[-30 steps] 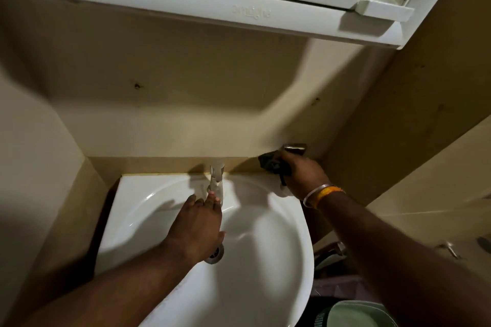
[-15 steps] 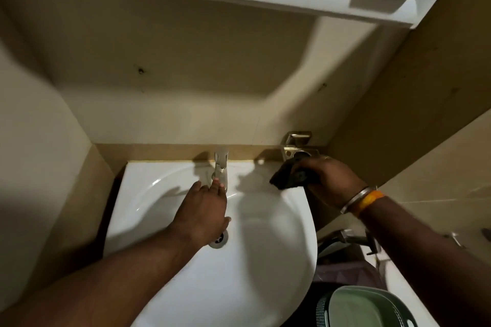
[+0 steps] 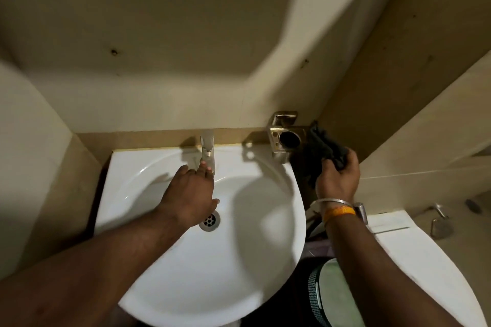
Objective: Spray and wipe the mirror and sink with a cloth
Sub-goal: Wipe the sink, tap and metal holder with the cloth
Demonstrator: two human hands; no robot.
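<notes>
Over the round white ceramic sink [image 3: 186, 287], the left hand [image 3: 190, 194] reaches forward, fingers fairly straight, tips touching the chrome tap [image 3: 207, 151]. Off to the right, past the rim, the right hand [image 3: 337, 180] clutches the dark crumpled cloth [image 3: 325, 148] beside a brass wall holder [image 3: 284, 137]. Basin lies left of that cloth, so the right hand looks nearer for wiping.

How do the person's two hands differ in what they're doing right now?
The left hand reaches over the white sink, fingers relaxed, fingertips at the faucet, holding nothing; the right hand is off the sink's right side, gripping a dark cloth. The right wrist wears bangles; the left is bare. Both arms are bare.
</notes>
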